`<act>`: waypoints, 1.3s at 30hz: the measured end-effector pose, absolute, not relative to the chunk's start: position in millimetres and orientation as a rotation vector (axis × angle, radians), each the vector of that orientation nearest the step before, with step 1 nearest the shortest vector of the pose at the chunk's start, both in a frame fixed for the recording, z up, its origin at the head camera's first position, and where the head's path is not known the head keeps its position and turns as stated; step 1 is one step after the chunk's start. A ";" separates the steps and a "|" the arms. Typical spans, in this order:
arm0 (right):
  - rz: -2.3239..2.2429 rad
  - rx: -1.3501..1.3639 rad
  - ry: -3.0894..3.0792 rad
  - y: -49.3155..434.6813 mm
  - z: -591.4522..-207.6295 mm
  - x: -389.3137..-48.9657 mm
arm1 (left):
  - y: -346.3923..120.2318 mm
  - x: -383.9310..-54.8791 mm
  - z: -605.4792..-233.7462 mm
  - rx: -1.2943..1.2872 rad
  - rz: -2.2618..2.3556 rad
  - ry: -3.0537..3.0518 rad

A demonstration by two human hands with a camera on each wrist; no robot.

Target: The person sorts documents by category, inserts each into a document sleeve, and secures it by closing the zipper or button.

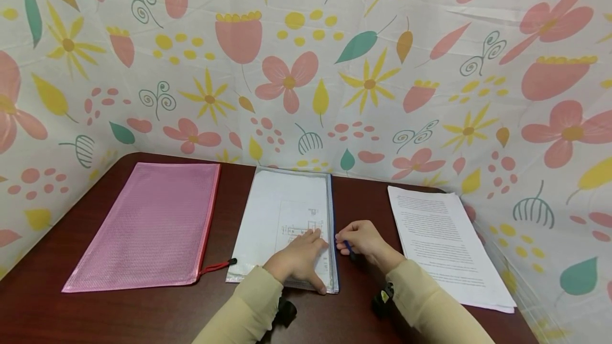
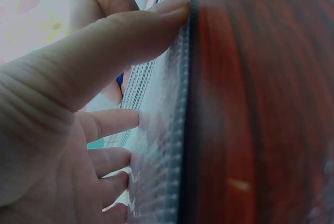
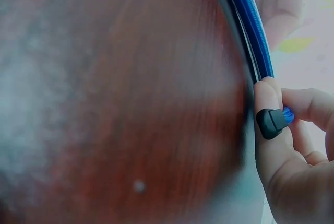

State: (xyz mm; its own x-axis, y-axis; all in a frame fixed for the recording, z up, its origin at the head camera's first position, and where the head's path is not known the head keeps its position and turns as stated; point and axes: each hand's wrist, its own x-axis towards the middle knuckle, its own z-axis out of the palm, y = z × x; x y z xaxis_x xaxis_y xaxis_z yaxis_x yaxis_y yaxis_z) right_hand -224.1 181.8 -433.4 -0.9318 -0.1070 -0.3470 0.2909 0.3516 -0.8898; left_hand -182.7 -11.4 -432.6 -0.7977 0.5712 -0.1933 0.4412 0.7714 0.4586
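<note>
- Nearest the head camera, two beige sleeves (image 1: 248, 307) reach over the desk (image 1: 57, 312), each with a dark wrist camera underneath.
- Left hand (image 1: 298, 259) lies flat on the clear pouch (image 1: 282, 211), fingers straight and spread, thumb stretched along the pouch's near edge; its grip is loose, pressing rather than holding.
- In the left wrist view the fingertips (image 2: 122, 120) rest on the pouch's fine mesh weave, and the thumb (image 2: 130, 31) reaches the bound edge.
- Right hand (image 1: 360, 240) sits just beside the pouch's right edge, its grip pinched together on the zip pull (image 3: 271, 122), a small black tab with a blue cord behind it.
- Blue zip (image 3: 250, 31) runs along that right edge, raised and ribbed.
- Inside the pouch lies a sheet with a printed diagram.
- Pink pouch (image 1: 148, 224), mesh-textured with a red zip and red pull, lies to the left, apart from the clear one.
- Stack of printed paper (image 1: 444, 243) lies to the right, near the desk's edge.
- Desk is dark reddish-brown wood grain, smooth and slightly glossy.
- Floral cloth (image 1: 306, 68) in pink, yellow and teal on white screens the desk at the back and both sides.
</note>
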 end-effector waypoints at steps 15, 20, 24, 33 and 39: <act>-1.614 0.188 2.296 179.7 -430.3 -236.3 | -10.8 -182.6 -431.2 0.796 0.548 2.650; -1.616 0.210 2.312 178.9 -431.7 -241.5 | -10.6 -183.6 -431.5 0.799 0.542 2.657; -1.606 0.225 2.328 177.6 -431.5 -245.3 | -10.3 -183.8 -432.2 0.803 0.525 2.665; -1.617 0.260 2.339 176.7 -431.7 -253.4 | -10.4 -183.9 -434.8 0.815 0.547 2.671; -1.615 0.254 2.352 177.8 -434.9 -259.8 | -9.1 -182.9 -434.0 0.805 0.518 2.681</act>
State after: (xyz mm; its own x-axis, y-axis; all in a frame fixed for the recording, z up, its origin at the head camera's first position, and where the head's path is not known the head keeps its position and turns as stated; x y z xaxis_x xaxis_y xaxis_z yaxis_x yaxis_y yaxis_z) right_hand -259.8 177.8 -434.9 -0.9464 -0.0114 -0.3227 0.2970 0.3611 -0.8840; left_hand -182.9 -9.1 -434.0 -0.8006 0.5738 -0.1728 0.4680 0.7788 0.4177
